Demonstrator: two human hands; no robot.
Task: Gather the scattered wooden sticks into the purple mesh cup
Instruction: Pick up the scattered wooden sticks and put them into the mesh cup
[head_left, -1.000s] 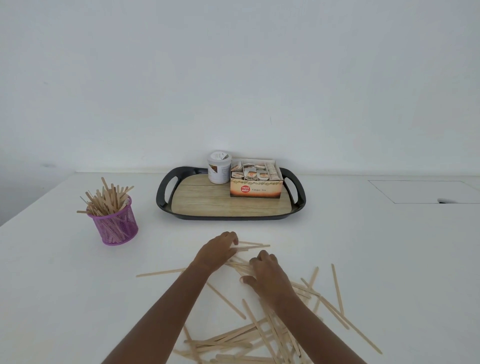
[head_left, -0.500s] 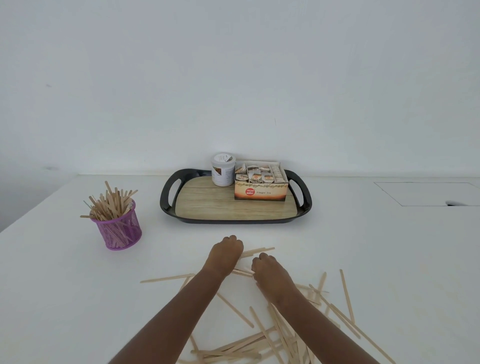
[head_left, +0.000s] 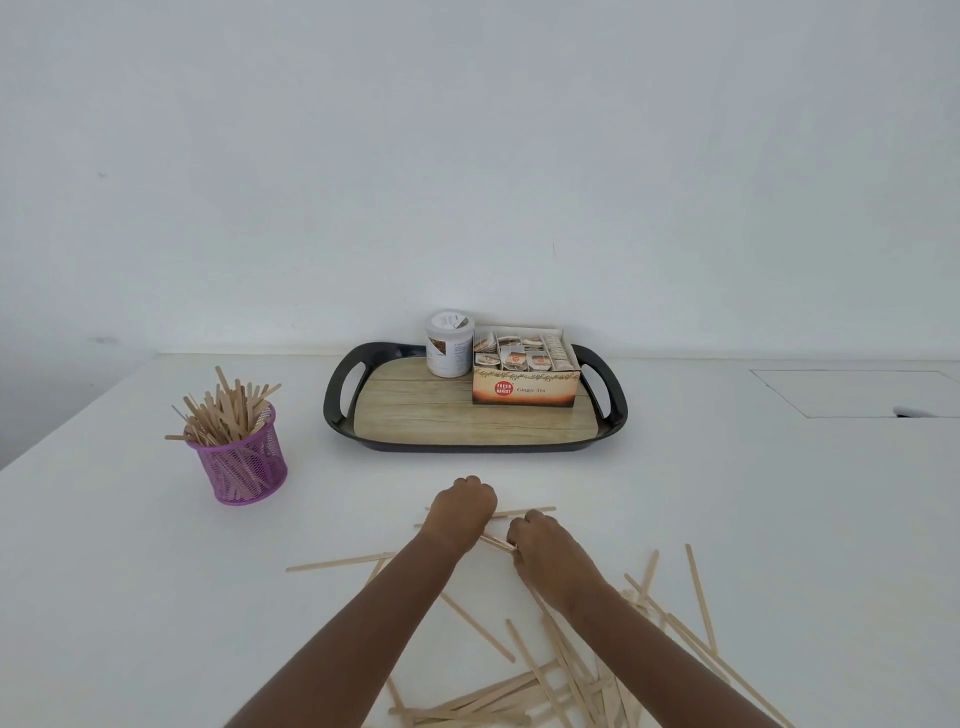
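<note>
A purple mesh cup (head_left: 244, 470) stands at the left of the white table, packed with upright wooden sticks (head_left: 228, 413). Many more wooden sticks (head_left: 524, 696) lie scattered across the near table under and beside my arms. My left hand (head_left: 462, 512) is curled into a fist around a few sticks at the top of the pile. My right hand (head_left: 545, 545) is just to its right, fingers closed on the same small bundle of sticks (head_left: 501, 543). Both hands rest low on the table, well to the right of the cup.
A black-rimmed tray (head_left: 337, 400) with a wood-look floor sits behind my hands. It carries a white jar (head_left: 449, 343) and an open box of ginger tea (head_left: 524, 374). A square hatch outline (head_left: 852, 392) marks the table at the far right.
Both hands have drawn closer together and curled shut on a few sticks at the top of the pile. The camera has tipped slightly, so the scene sits lower in view.
</note>
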